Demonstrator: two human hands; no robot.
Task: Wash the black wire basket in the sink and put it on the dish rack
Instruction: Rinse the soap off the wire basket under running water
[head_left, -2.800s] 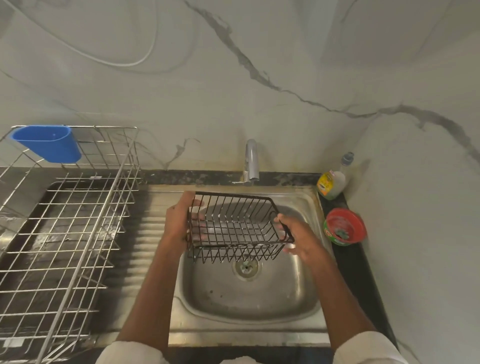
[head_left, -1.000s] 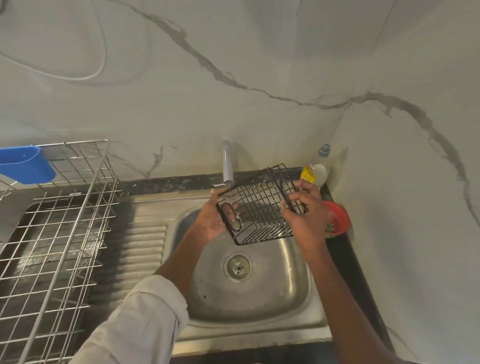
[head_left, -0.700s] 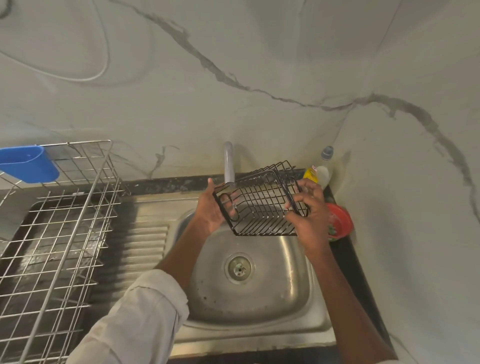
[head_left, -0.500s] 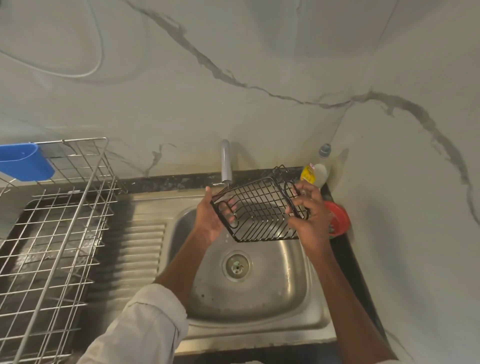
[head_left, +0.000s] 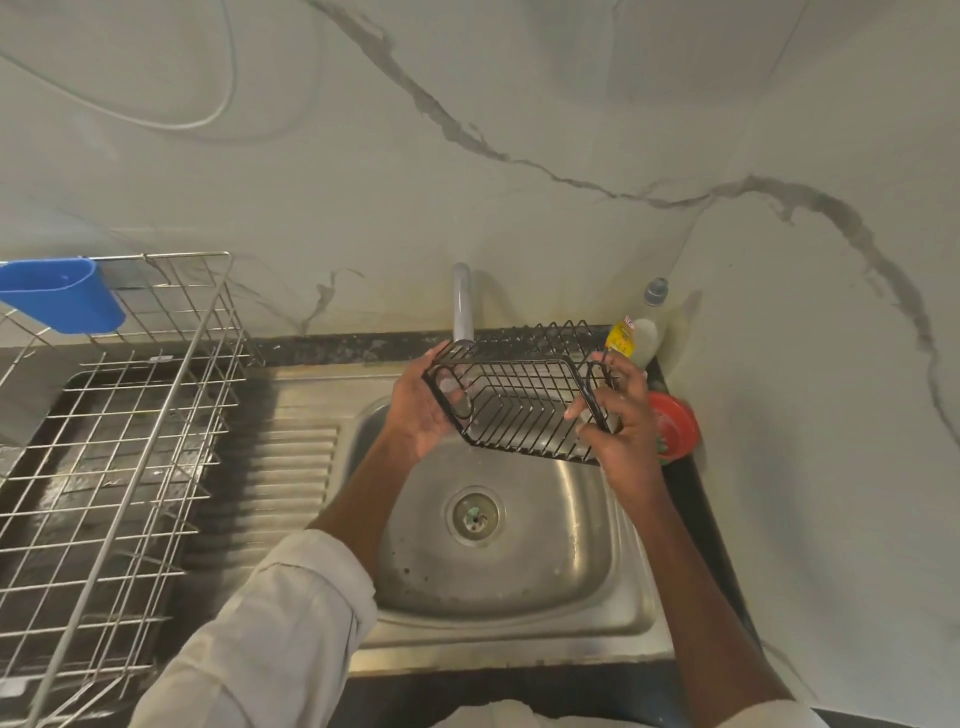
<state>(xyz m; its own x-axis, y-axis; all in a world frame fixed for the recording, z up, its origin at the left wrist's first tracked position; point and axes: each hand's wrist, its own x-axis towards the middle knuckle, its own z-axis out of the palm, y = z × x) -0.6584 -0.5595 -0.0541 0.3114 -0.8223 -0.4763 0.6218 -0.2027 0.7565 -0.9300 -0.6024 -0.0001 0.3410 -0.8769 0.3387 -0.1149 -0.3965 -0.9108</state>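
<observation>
I hold the basket (head_left: 519, 400) tilted above the sink (head_left: 498, 597), just under the tap (head_left: 461, 306). My left hand (head_left: 421, 410) grips its end at 9 o'clock, my right hand (head_left: 618, 421) pinches the end at 3 o'clock. The rack (head_left: 104, 467) stands well apart at 9 o'clock.

Two bare hands, left hand (head_left: 422, 404) and right hand (head_left: 619, 422), together holding one black wire basket (head_left: 521, 395) above one stainless steel sink (head_left: 597, 561) with one round drain (head_left: 474, 514) and one grey metal tap (head_left: 462, 302). One large silver wire dish rack (head_left: 119, 457) at left, with one blue plastic cup-shaped holder (head_left: 60, 295) hung on it. One clear dish soap bottle with a yellow label (head_left: 640, 332) and one round red tub (head_left: 672, 426) at right.
</observation>
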